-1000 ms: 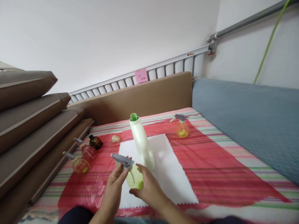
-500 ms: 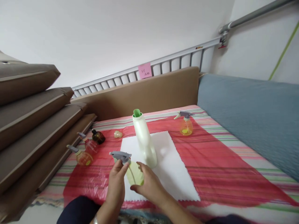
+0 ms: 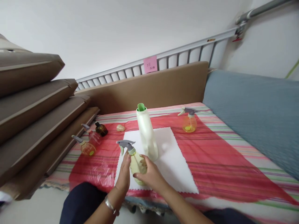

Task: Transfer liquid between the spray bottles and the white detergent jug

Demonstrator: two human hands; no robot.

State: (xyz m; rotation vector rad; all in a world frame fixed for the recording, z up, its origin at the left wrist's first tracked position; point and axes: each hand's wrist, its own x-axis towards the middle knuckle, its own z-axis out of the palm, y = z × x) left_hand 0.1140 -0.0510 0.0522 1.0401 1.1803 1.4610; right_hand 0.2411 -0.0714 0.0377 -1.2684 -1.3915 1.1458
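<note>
A spray bottle (image 3: 137, 168) with yellow-tinted liquid and a grey trigger head stands near the front of a white sheet (image 3: 177, 168). My right hand (image 3: 151, 174) wraps its right side, thumb at the front and fingers behind. Along its left side is my left hand (image 3: 125, 172), fingers stretched upward just below the trigger head; it seems to touch the bottle, though its far fingertips are hidden. Right behind stands a tall pale-green jug (image 3: 146, 130), uncapped, with a green spout at its mouth.
At the left lie a yellow spray bottle (image 3: 87, 147), a pink spray bottle (image 3: 94, 137) and a dark brown bottle (image 3: 102, 129). A small cream cap (image 3: 120, 128) lies behind the sheet. An orange-yellow spray bottle (image 3: 189, 123) stands back right. Stacked cushions (image 3: 42, 118) border the left.
My left hand has left the trigger head and slid down beside the bottle. The trigger head has turned, its nozzle end still leftward. My right hand stays around the bottle. The view has shifted slightly.
</note>
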